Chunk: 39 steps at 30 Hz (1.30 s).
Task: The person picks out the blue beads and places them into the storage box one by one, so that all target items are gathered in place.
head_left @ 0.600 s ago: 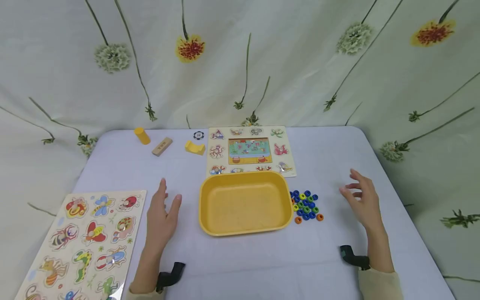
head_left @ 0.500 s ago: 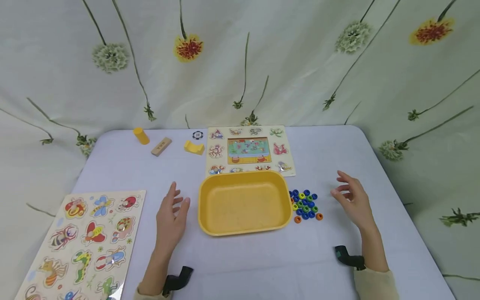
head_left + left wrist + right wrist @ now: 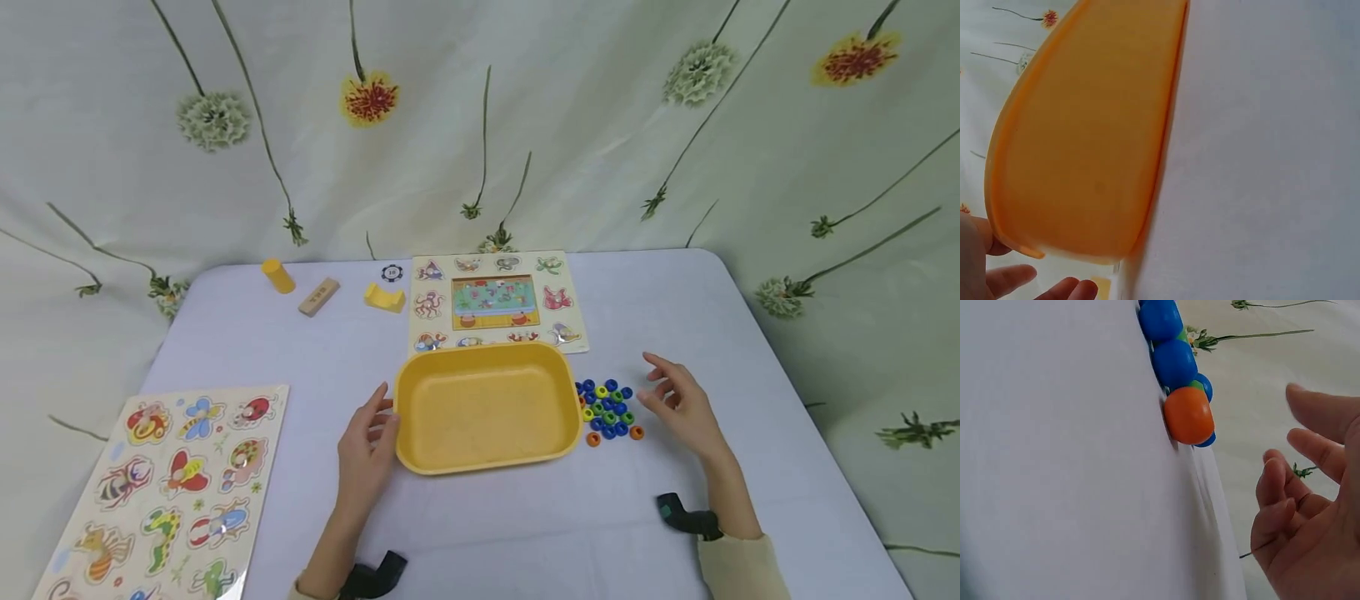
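Observation:
A shallow yellow tray [image 3: 487, 454] stands mid-table. My left hand [image 3: 366, 454] is at its left end, thumb by the rim; in the left wrist view the thumb overlaps the tray's rim [image 3: 996, 187], while the other fingers stay loose and apart from it. I cannot tell if the thumb presses the rim. To the tray's right lies a cluster of blue, green, yellow and orange beads [image 3: 609, 408]. Just right of them hovers my right hand [image 3: 682, 408], its fingers loosely bent with nothing in them. The right wrist view shows an orange bead [image 3: 1189, 415] apart from the fingers.
Behind the tray lies a sea-animal puzzle board [image 3: 495, 302], partly covered by it. An insect puzzle board [image 3: 168, 492] is at left. A yellow cylinder [image 3: 278, 276], wooden block [image 3: 319, 297], poker chip [image 3: 392, 272] and yellow curved block [image 3: 384, 297] sit at the back left.
My left hand has moved right to the tray's left end. My right hand has moved left, closer to the beads. Tray and beads have stayed in place.

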Available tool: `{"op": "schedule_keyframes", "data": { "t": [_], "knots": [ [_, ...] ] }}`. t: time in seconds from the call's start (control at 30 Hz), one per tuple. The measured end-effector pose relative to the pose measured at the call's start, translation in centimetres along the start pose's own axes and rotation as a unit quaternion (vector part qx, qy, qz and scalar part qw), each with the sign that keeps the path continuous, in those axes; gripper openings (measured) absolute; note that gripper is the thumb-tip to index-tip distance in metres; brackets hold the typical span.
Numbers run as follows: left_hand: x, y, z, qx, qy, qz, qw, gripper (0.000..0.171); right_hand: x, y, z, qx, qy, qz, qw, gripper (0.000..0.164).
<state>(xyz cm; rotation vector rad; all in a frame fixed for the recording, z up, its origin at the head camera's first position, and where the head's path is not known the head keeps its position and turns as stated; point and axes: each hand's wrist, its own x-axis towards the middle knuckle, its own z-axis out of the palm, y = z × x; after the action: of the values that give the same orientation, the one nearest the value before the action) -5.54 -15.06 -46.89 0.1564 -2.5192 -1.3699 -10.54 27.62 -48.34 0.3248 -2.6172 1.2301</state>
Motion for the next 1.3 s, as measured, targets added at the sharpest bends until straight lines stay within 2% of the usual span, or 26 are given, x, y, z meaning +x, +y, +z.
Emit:
{"op": "schedule_keyframes", "data": {
  "t": [0.2, 0.33, 0.47, 0.6, 0.73, 0.8, 0.9, 0.97, 1.03, 1.17, 1.3],
  "knots": [
    [-0.3, -0.3, 0.5, -0.003, 0.003, 0.010, 0.9999, 0.039, -0.1, 0.0, 0.8, -0.046, -0.040, 0.028, 0.998, 0.053],
    [-0.5, -0.4, 0.6, -0.003, 0.002, 0.011, 0.9999, 0.040, -0.1, 0.1, 1.4, -0.087, -0.037, 0.019, 0.995, 0.047],
    [-0.6, -0.5, 0.5, -0.007, 0.003, 0.009, 0.9999, 0.041, 0.0, 0.0, 1.9, -0.126, -0.033, 0.012, 0.991, 0.033],
    [-0.5, -0.6, 0.5, -0.005, 0.003, 0.007, 1.0000, 0.040, 0.1, -0.3, 2.0, -0.130, -0.025, 0.020, 0.991, 0.021],
    [-0.4, -0.5, 0.5, -0.011, 0.001, 0.003, 0.9999, 0.040, 0.3, -0.8, 1.8, -0.104, 0.002, 0.046, 0.994, 0.018],
    [-0.4, -0.4, 0.6, -0.016, -0.001, 0.001, 0.9999, 0.040, 0.6, -1.3, 1.7, -0.092, 0.024, 0.038, 0.995, 0.018],
    [-0.5, -0.4, 0.6, -0.018, 0.000, 0.001, 0.9998, 0.040, 1.6, -4.0, 1.9, -0.069, 0.032, -0.008, 0.997, 0.018],
    [-0.5, -0.5, 0.5, -0.017, 0.002, 0.003, 0.9998, 0.040, 2.6, -6.6, 2.5, -0.052, 0.022, -0.051, 0.997, 0.019],
    [-0.5, -0.5, 0.4, -0.016, 0.005, 0.002, 0.9998, 0.040, 3.5, -9.8, 3.5, -0.028, -0.008, -0.077, 0.997, 0.019],
    [-0.5, -0.5, 0.4, -0.016, 0.006, -0.001, 0.9999, 0.040, 4.9, -14.7, 7.3, -0.013, -0.073, -0.082, 0.994, 0.015],
    [-0.4, -0.3, 0.7, -0.019, 0.000, -0.002, 0.9998, 0.040, 5.7, -17.5, 12.0, -0.046, -0.138, -0.064, 0.987, 0.013]
  ]
}}
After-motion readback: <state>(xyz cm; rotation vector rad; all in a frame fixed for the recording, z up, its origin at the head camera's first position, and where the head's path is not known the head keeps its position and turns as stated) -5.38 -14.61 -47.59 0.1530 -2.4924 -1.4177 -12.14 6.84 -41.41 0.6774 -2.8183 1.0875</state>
